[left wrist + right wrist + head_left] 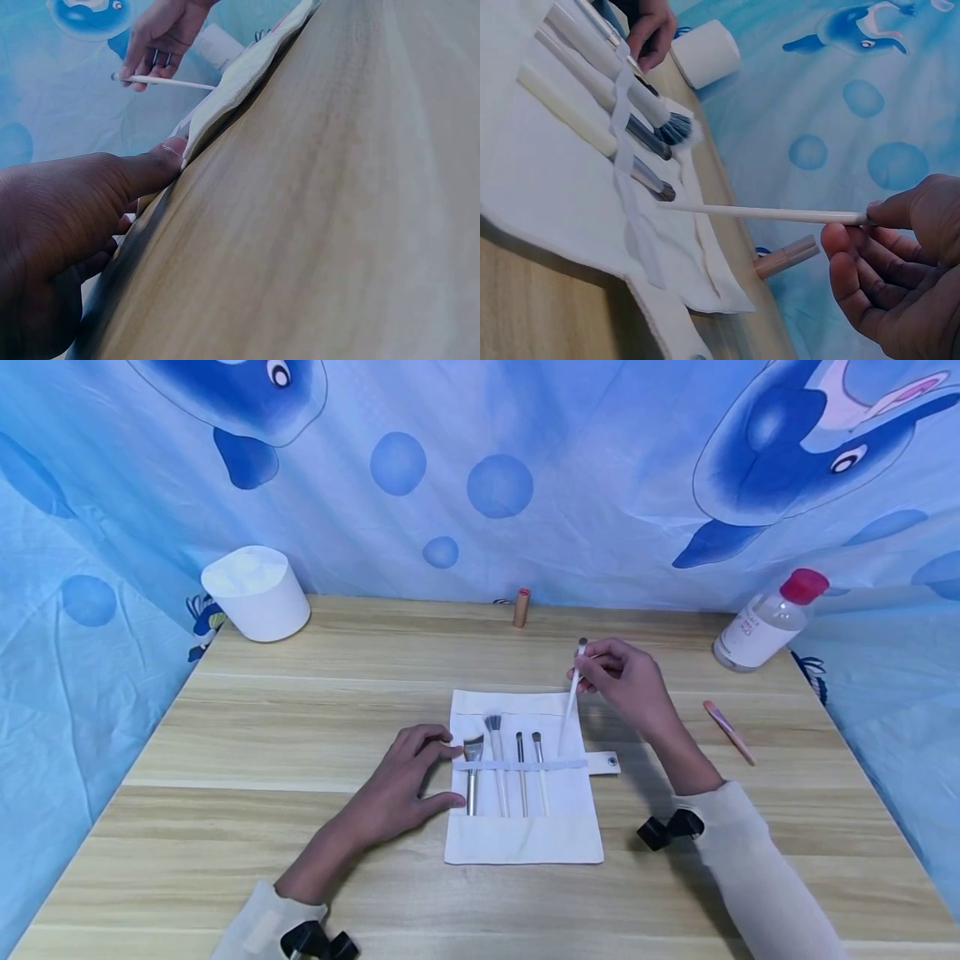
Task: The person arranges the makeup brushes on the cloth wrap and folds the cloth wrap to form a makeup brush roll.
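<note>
In the right wrist view, the right hand (907,262) hides the held brush (772,214) tip; the bottle's (757,631) small print is unreadable.

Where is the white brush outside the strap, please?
In the head view, the white brush is in the right grip, over the far right corner of the pouch, right of four strapped brushes.

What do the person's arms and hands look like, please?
The left sleeve and right sleeve are long, plain and off-white. At their cuffs sit a left wrist camera and a right wrist camera, both black and blocky. The left hand and right hand are gloveless.
</note>
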`<state>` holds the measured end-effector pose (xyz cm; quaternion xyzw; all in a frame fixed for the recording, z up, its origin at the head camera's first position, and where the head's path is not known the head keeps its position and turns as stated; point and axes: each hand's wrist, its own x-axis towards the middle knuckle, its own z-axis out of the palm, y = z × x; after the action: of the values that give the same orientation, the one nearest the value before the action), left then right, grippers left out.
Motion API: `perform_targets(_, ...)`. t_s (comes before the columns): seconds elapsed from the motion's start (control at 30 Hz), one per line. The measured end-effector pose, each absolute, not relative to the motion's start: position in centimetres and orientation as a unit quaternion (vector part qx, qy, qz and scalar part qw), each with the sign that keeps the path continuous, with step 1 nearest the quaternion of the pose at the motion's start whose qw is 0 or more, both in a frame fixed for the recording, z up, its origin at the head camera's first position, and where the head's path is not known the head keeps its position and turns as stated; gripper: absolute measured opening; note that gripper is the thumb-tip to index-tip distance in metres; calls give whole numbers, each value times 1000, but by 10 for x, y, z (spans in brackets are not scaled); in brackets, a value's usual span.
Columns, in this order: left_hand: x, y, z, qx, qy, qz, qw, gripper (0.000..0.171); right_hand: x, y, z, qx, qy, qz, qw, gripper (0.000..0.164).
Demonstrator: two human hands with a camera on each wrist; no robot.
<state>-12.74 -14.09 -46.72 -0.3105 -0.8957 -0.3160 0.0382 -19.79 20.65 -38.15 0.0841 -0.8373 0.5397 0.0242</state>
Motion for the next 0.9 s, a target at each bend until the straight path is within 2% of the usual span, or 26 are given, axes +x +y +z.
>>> perform_targets(0.5, -128, -141, -466, -311, -895, -317, 38, 64, -200, 198, -402, 103, -850, 516, -13, 25)
perform_targets(0.9, -127, -140, -466, -312, -895, -316, 35, 64, -192, 192, -409, 83, -857, 506, -56, 26)
